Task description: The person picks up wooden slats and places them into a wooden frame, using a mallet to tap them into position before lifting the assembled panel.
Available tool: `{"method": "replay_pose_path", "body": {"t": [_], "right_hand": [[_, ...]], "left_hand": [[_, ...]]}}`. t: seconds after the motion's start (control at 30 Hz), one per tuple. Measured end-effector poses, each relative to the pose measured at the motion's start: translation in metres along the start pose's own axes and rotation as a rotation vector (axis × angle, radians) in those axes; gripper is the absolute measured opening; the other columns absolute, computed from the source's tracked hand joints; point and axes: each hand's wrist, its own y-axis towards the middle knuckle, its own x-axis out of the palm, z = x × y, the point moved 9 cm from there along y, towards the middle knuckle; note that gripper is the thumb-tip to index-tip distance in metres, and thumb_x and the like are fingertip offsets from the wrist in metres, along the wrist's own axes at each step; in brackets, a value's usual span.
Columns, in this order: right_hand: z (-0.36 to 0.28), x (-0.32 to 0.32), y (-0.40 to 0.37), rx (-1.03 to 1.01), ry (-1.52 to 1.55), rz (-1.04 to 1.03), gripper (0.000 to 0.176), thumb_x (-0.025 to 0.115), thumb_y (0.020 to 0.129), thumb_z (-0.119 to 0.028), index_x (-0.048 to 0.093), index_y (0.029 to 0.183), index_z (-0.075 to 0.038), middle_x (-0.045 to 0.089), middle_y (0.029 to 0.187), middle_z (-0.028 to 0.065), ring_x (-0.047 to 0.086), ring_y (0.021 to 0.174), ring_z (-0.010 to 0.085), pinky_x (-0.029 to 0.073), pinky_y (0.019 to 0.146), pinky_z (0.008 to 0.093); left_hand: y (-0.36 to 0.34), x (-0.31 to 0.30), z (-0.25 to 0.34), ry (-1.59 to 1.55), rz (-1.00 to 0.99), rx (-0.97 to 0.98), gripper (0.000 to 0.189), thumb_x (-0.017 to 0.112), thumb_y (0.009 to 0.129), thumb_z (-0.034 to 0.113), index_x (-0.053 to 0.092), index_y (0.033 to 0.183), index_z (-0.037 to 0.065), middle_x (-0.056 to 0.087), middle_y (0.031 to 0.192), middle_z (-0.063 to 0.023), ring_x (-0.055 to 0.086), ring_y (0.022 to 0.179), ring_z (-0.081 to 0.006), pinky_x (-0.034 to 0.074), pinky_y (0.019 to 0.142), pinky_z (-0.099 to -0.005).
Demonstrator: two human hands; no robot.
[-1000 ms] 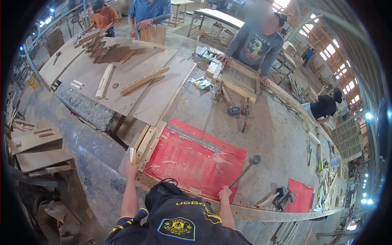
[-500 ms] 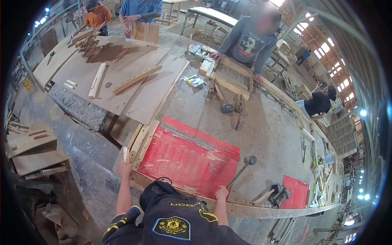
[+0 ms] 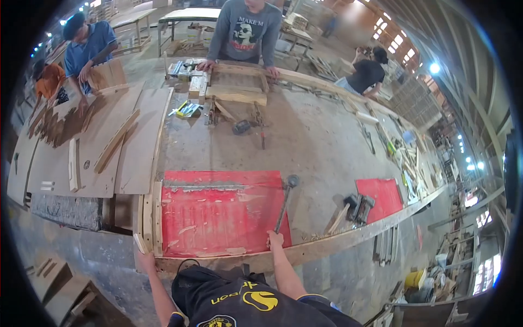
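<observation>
Closed on a short wooden piece, as to the left hand, at the near left corner of the bench. Closed likewise around the handle of a long mallet, as to the right hand, with its head pointing away just beyond the right edge of a large red sheet. Cannot tell whether resting on the bench or held just above it. Noted since the preceding views: turned to a squarer look at the bench, with both grips unchanged; judged to bring no visible advance in the work, with neither hand free. Seen beside the large red sheet on its left: upright-running wooden rails, near the wooden piece. Bounded in front by a wooden edge strip, with open floor beyond it. Found adequate for moving: bare surface right of the mallet, as far as a dark metal tool and a smaller red sheet; likewise ahead, up to a second mallet. Restricted on the left by plywood sheets. Placed farthest across: a wooden frame, under the hands of a person in grey.
</observation>
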Motion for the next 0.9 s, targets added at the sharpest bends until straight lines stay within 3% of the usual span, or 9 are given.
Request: {"method": "replay_pose_path", "body": {"t": [0.1, 0.2, 0.3, 0.4, 0.53, 0.6, 0.67, 0.73, 0.9], "right_hand": [[0.005, -0.004, 0.014, -0.288, -0.141, 0.078, 0.026, 0.067, 0.078, -0.016, 0.051, 0.091, -0.001, 0.055, 0.064, 0.0107, 0.057, 0.050, 0.0237, 0.048, 0.046, 0.0428], [-0.034, -0.021, -0.045, -0.636, -0.576, 0.464, 0.043, 0.066, 0.077, -0.015, 0.046, 0.111, 0.001, 0.059, 0.093, 0.0213, 0.061, 0.088, 0.0344, 0.050, 0.077, 0.0502], [-0.048, -0.026, -0.092, -0.601, -0.738, 0.435, 0.065, 0.065, 0.077, -0.018, 0.036, 0.132, 0.002, 0.045, 0.130, 0.0288, 0.046, 0.121, 0.0414, 0.038, 0.100, 0.0514], [-0.036, -0.019, -0.108, -0.941, -0.847, 0.486, 0.071, 0.067, 0.076, -0.020, 0.034, 0.135, 0.002, 0.047, 0.126, 0.0272, 0.046, 0.118, 0.0440, 0.039, 0.100, 0.0497], [-0.038, -0.017, -0.103, -0.782, -0.905, 0.493, 0.074, 0.067, 0.076, -0.023, 0.033, 0.137, 0.002, 0.046, 0.130, 0.0262, 0.045, 0.121, 0.0426, 0.037, 0.103, 0.0506], [-0.039, -0.017, -0.101, -0.747, -0.924, 0.481, 0.073, 0.066, 0.077, -0.023, 0.034, 0.138, 0.001, 0.046, 0.131, 0.0256, 0.045, 0.122, 0.0415, 0.036, 0.104, 0.0509], [-0.040, -0.014, -0.097, -0.756, -0.894, 0.492, 0.072, 0.065, 0.077, -0.023, 0.034, 0.138, 0.000, 0.046, 0.130, 0.0251, 0.045, 0.122, 0.0402, 0.035, 0.105, 0.0504], [-0.031, -0.017, -0.098, -0.721, -0.899, 0.482, 0.072, 0.065, 0.078, -0.023, 0.034, 0.139, 0.000, 0.047, 0.131, 0.0246, 0.044, 0.123, 0.0393, 0.034, 0.106, 0.0493], [-0.034, -0.017, -0.096, -0.680, -0.920, 0.468, 0.073, 0.064, 0.078, -0.022, 0.033, 0.140, 0.000, 0.048, 0.131, 0.0231, 0.045, 0.123, 0.0377, 0.034, 0.107, 0.0474]], "left_hand": [[0.013, 0.009, -0.050, 0.058, -0.025, -0.044, 0.050, 0.067, 0.070, 0.007, 0.055, 0.117, -0.002, 0.065, 0.108, -0.0221, 0.063, 0.103, -0.0374, 0.048, 0.090, -0.0427], [0.025, 0.015, -0.052, 0.004, -0.039, -0.016, 0.051, 0.067, 0.070, 0.007, 0.054, 0.118, -0.002, 0.065, 0.109, -0.0225, 0.063, 0.104, -0.0374, 0.047, 0.091, -0.0426], [0.030, 0.018, -0.054, 0.020, -0.050, 0.009, 0.052, 0.067, 0.070, 0.006, 0.054, 0.119, -0.002, 0.065, 0.109, -0.0229, 0.063, 0.103, -0.0379, 0.047, 0.091, -0.0424], [0.031, 0.022, -0.062, 0.070, -0.088, 0.052, 0.048, 0.065, 0.072, 0.007, 0.056, 0.118, -0.003, 0.066, 0.102, -0.0177, 0.065, 0.093, -0.0311, 0.050, 0.080, -0.0385], [0.019, 0.018, -0.048, -0.349, -0.213, -0.032, 0.044, 0.065, 0.074, 0.008, 0.058, 0.116, -0.005, 0.066, 0.097, -0.0144, 0.065, 0.083, -0.0225, 0.051, 0.073, -0.0360], [0.013, 0.005, -0.026, -0.276, -0.053, 0.011, 0.032, 0.066, 0.077, 0.011, 0.064, 0.104, -0.005, 0.065, 0.083, -0.0081, 0.060, 0.070, -0.0157, 0.050, 0.062, -0.0323], [-0.007, 0.004, 0.033, -0.165, -0.215, 0.065, 0.026, 0.069, 0.078, 0.015, 0.068, 0.093, -0.005, 0.064, 0.071, -0.0061, 0.058, 0.062, -0.0155, 0.048, 0.056, -0.0332], [0.010, 0.046, 0.017, -0.181, -0.376, 0.032, 0.030, 0.072, 0.077, 0.022, 0.069, 0.087, -0.006, 0.063, 0.066, -0.0076, 0.060, 0.060, -0.0162, 0.047, 0.055, -0.0342], [0.003, 0.135, 0.064, 0.220, -0.459, 0.176, 0.036, 0.074, 0.075, 0.029, 0.064, 0.085, -0.005, 0.068, 0.078, -0.0179, 0.069, 0.077, -0.0296, 0.053, 0.066, -0.0434]]}}
